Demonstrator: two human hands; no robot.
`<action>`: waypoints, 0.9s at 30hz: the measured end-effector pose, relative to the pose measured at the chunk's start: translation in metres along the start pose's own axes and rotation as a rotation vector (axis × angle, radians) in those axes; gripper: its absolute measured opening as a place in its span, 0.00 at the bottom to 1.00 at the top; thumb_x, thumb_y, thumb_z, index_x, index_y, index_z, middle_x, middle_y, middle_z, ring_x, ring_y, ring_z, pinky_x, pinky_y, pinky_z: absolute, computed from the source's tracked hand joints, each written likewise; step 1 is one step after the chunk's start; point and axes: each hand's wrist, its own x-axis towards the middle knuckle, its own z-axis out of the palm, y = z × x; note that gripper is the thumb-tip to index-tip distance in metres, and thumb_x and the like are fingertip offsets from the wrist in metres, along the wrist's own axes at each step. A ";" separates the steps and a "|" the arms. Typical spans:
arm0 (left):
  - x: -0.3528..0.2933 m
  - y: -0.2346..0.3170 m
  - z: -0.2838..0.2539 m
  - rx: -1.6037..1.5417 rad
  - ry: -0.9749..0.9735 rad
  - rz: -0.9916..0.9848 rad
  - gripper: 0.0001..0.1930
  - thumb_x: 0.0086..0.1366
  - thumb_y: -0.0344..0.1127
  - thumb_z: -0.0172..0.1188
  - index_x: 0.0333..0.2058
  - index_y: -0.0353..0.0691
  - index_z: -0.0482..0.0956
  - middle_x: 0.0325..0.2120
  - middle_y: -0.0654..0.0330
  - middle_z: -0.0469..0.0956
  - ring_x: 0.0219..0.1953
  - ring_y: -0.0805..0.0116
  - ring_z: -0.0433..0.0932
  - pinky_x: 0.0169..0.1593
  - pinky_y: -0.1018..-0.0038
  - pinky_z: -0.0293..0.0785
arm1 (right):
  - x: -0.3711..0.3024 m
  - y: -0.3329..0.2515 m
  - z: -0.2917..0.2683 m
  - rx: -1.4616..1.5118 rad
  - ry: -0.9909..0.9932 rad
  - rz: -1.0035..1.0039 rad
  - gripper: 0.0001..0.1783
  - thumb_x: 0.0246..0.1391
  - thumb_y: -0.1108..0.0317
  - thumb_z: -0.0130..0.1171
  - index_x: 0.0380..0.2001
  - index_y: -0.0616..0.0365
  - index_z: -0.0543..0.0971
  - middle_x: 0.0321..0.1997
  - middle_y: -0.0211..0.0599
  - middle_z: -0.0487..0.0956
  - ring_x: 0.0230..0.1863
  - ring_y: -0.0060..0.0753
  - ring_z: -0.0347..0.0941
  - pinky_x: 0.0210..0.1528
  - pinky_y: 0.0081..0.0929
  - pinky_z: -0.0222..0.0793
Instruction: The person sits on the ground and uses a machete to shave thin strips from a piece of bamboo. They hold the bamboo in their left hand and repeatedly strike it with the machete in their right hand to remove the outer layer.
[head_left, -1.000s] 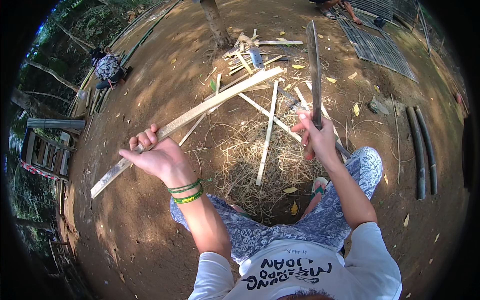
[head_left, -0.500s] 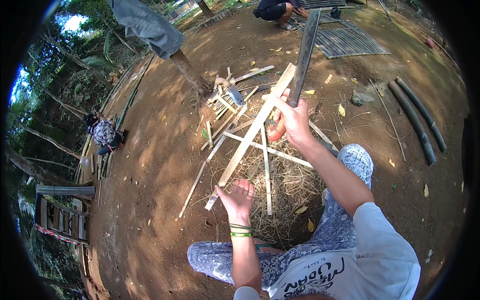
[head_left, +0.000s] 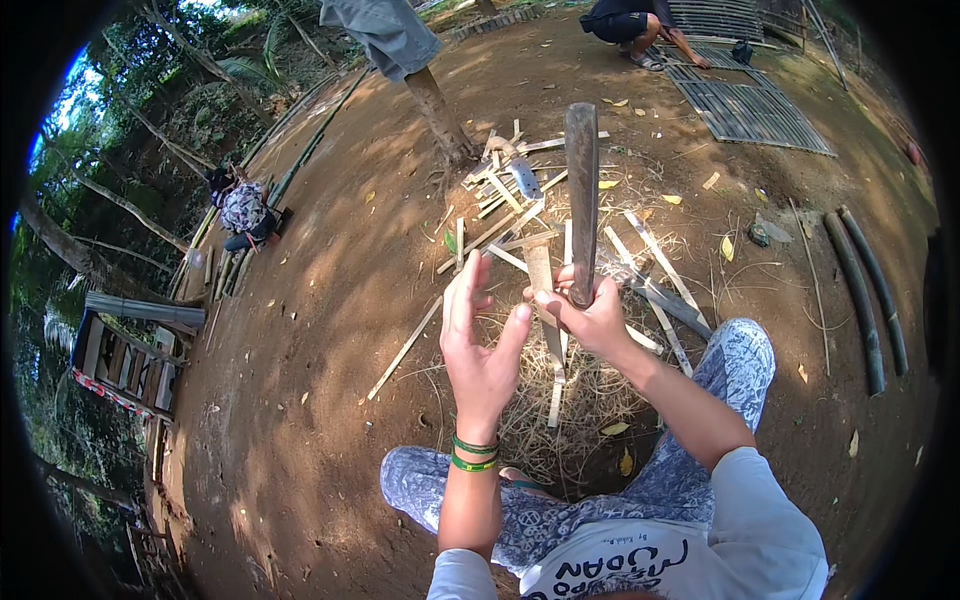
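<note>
Bare dirt ground (head_left: pixel 330 300); woven mat (head_left: pixel 745 110) far right. Split bamboo strips (head_left: pixel 500 215) scattered ahead, above shavings pile (head_left: pixel 580 400). Blade (head_left: pixel 581 195) upright, gripped at its base by right hand (head_left: pixel 595 318), fingers closed round it. Left hand (head_left: pixel 480 345) just beside, open, fingers spread, holding nothing.

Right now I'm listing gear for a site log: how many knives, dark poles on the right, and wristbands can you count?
Knives: 2, the held knife in the right hand and the ground knife
Dark poles: 2, inner pole and outer pole
Wristbands: 2, upper band and lower band
Total: 6
</note>
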 end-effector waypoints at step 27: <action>-0.065 -0.034 -0.073 0.226 0.420 -0.097 0.15 0.63 0.19 0.53 0.49 0.35 0.73 0.37 0.53 0.81 0.29 0.79 0.75 0.27 0.84 0.69 | -0.230 0.178 -0.045 -0.252 -0.191 1.244 0.25 0.48 0.80 0.59 0.51 0.73 0.69 0.24 0.36 0.76 0.22 0.25 0.74 0.20 0.24 0.71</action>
